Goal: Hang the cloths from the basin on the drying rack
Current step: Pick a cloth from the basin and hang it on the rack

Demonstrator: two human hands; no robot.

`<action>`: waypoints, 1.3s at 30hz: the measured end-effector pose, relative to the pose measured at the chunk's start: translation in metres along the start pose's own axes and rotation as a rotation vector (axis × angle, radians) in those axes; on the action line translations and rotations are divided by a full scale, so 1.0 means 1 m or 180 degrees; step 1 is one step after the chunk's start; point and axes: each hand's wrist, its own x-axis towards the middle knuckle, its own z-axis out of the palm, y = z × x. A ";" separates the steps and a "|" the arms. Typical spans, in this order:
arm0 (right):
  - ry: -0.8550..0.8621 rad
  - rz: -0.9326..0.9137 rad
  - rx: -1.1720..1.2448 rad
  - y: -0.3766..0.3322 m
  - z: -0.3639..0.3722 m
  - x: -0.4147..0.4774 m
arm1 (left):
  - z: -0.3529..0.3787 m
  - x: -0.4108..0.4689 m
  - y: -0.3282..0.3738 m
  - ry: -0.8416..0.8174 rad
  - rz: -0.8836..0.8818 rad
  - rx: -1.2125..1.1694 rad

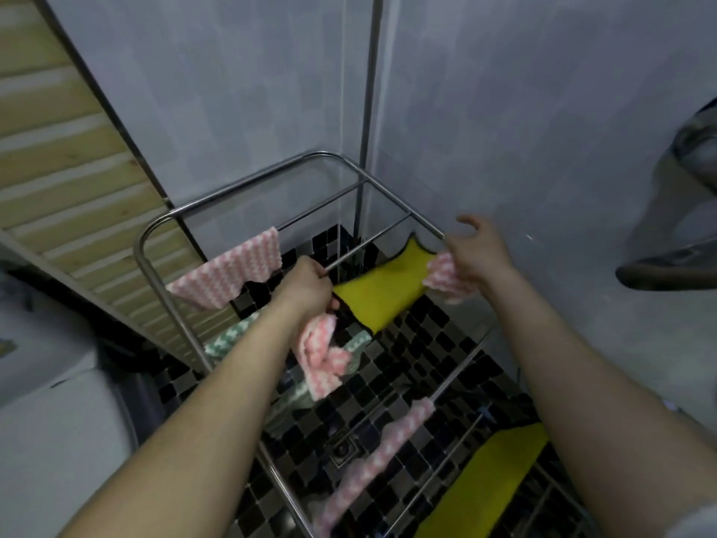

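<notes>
1. Head view. My left grip (310, 279) is shut on one end of a pink-and-white cloth (322, 355). The slack bunches and hangs below that hand toward 6 o'clock.
2. My right grip (475, 258) pinches what looks like the other end of the same cloth at about 3 o'clock from the left hand. Thumb and first fingers are closed on it, the remaining fingers spread loose.
3. Key relation: the cloth's long axis runs left to right between my hands, roughly parallel to the rack rail (364, 244) just beyond my left knuckles at 12 o'clock. The left hand is touching or nearly touching that rail; the right hand sits near the drying rack (248, 178) frame's right side.
4. My read: the cloth must go up and over the rail, then be pulled flat. The bunched middle needs spreading first.
5. In the way: a yellow cloth (388, 293) already hangs between my hands, close under the span I want.
6. Around: another pink cloth (229, 275) hangs at 10 o'clock, a green-and-white cloth (229, 337) below it, a further pink strip (384, 452) and second yellow cloth (489, 483) on lower rails at 5 o'clock.
7. Basin not in view. Mosaic floor (438, 343) beneath.
</notes>
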 end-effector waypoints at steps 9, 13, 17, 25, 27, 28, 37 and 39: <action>0.0220 0.0456 -0.0861 0.056 -0.005 0.028 | 0.031 -0.032 0.001 -0.0455 0.0712 0.1769; 0.0380 0.0708 -0.0156 0.055 0.006 0.018 | 0.034 -0.030 -0.001 -0.0311 0.0752 0.1828; 0.0502 0.0614 -0.0144 0.053 0.015 0.014 | 0.034 -0.030 -0.001 -0.0235 0.0818 0.1758; 0.0623 0.0411 -0.0668 0.040 0.013 0.012 | 0.035 -0.029 -0.007 -0.0094 0.1070 0.1701; 0.0616 0.0265 -0.0838 0.037 0.015 0.006 | 0.033 -0.030 -0.007 -0.0166 0.1053 0.1696; 0.0589 0.0153 -0.0987 0.036 0.016 0.004 | 0.032 -0.031 -0.007 -0.0198 0.1039 0.1693; -0.0117 -0.0054 -0.1288 0.026 0.017 -0.023 | 0.025 -0.040 -0.002 -0.0319 0.0934 0.1591; -0.0219 0.0192 -0.0675 0.018 0.008 -0.035 | 0.016 -0.045 -0.002 -0.0363 0.0932 0.1273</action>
